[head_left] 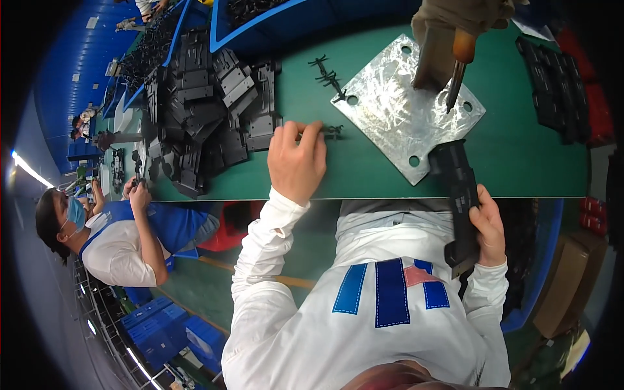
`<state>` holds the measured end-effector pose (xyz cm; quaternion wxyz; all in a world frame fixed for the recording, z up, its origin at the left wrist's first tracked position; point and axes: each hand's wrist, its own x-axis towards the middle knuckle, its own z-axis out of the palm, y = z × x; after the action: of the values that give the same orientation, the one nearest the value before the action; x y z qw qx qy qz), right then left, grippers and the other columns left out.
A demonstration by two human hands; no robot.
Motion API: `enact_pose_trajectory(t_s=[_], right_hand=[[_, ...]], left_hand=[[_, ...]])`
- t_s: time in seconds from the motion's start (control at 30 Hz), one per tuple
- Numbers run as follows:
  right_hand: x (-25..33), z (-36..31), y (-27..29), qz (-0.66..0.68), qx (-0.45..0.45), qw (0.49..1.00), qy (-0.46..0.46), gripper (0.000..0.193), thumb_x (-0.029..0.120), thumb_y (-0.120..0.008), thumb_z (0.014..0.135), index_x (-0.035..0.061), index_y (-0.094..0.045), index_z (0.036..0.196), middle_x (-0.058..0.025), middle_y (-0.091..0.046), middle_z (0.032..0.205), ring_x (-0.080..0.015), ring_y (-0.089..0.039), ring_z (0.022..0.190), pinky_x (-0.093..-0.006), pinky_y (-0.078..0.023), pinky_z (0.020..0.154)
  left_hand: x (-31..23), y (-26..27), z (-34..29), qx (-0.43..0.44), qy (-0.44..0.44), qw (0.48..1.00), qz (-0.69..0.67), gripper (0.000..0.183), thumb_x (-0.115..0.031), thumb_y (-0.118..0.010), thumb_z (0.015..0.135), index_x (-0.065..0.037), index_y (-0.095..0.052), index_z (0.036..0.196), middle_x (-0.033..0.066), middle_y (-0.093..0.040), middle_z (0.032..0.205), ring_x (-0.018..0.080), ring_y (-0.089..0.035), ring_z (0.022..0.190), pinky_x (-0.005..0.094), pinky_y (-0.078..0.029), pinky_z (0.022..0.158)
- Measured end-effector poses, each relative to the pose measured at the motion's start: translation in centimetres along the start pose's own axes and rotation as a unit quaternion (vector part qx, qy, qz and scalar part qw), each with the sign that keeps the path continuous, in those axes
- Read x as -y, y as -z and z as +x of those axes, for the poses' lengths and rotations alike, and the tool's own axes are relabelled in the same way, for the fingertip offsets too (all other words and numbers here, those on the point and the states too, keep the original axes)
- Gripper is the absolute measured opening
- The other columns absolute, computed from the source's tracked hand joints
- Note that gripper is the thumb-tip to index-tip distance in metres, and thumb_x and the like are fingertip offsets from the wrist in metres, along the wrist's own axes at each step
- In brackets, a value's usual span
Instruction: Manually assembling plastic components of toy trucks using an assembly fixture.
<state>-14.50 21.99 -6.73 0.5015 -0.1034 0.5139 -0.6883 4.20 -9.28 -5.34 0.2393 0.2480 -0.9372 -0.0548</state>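
My left hand is over the near part of the green table, fingers curled into a pinch. At its fingertips is a small black spiky plastic piece, slightly blurred. My right hand grips a long black plastic housing from its right side. The housing is tilted up across the table's front edge, its far end just over the near right side of a silvery metal plate. More small black spiky pieces lie beside the plate's left corner.
A brown post rises from the plate, beside a pointed tool with an orange handle. Black plastic parts are heaped at left; black housings lie at right. A blue bin stands behind. A masked co-worker sits at left.
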Motion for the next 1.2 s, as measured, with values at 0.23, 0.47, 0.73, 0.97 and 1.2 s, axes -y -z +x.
enact_pose_trajectory(t_s=[0.23, 0.47, 0.73, 0.97, 1.2], right_hand=[[1.1, 0.8, -3.4, -0.018, -0.015, 1.0, -0.02, 0.06, 0.018, -0.064, 0.09, -0.0047, -0.044, 0.141, -0.0162, -0.065, 0.123, -0.0207, -0.065, 0.111, -0.029, -0.05, 0.098], [1.1, 1.6, -5.1, 0.008, 0.061, 0.998, -0.009, 0.074, 0.003, -0.06, 0.087, -0.0041, -0.025, 0.152, -0.0206, -0.061, 0.128, -0.03, -0.066, 0.115, -0.0412, -0.051, 0.103], [0.8, 2.5, -7.4, 0.032, 0.041, 0.999, 0.007, 0.079, -0.002, -0.059, 0.087, -0.0013, -0.019, 0.156, -0.0158, -0.057, 0.127, -0.0309, -0.066, 0.114, -0.0476, -0.049, 0.105], [0.2, 3.4, -9.0, 0.0, 0.034, 0.998, 0.057, 0.085, -0.001, -0.061, 0.088, 0.0001, -0.011, 0.158, -0.0212, -0.056, 0.136, -0.0321, -0.069, 0.11, -0.0431, -0.053, 0.1], [-0.8, 4.1, -8.4, -0.024, 0.055, 0.996, 0.062, 0.08, -0.001, -0.063, 0.087, -0.0002, -0.018, 0.154, -0.0218, -0.06, 0.131, -0.028, -0.067, 0.113, -0.0391, -0.053, 0.099]], left_hand=[[-0.1, 1.8, -0.2, 0.05, 0.04, 0.989, -0.133, 0.035, 0.0, -0.076, 0.078, -0.007, -0.072, 0.113, 0.0121, -0.057, 0.095, 0.0284, -0.058, 0.085, 0.0374, -0.049, 0.078], [0.9, 1.0, 0.3, 0.054, 0.018, 0.985, -0.166, 0.027, 0.0, -0.078, 0.076, -0.007, -0.076, 0.102, 0.0106, -0.063, 0.093, 0.0261, -0.06, 0.085, 0.0348, -0.049, 0.078], [-0.9, 3.6, -0.6, 0.129, 0.169, 0.803, -0.557, 0.024, 0.003, -0.078, 0.079, -0.002, -0.076, 0.102, 0.0091, -0.068, 0.104, 0.014, -0.06, 0.092, 0.0273, -0.047, 0.078], [-0.9, 4.1, -1.0, 0.125, 0.145, 0.826, -0.531, 0.024, 0.006, -0.077, 0.078, -0.002, -0.077, 0.1, 0.0073, -0.066, 0.097, 0.0153, -0.06, 0.086, 0.0281, -0.048, 0.077], [1.3, 2.1, -1.1, 0.122, -0.025, 0.979, -0.162, 0.025, 0.005, -0.073, 0.077, -0.009, -0.075, 0.098, 0.0054, -0.061, 0.095, 0.0239, -0.056, 0.081, 0.0346, -0.049, 0.072]])
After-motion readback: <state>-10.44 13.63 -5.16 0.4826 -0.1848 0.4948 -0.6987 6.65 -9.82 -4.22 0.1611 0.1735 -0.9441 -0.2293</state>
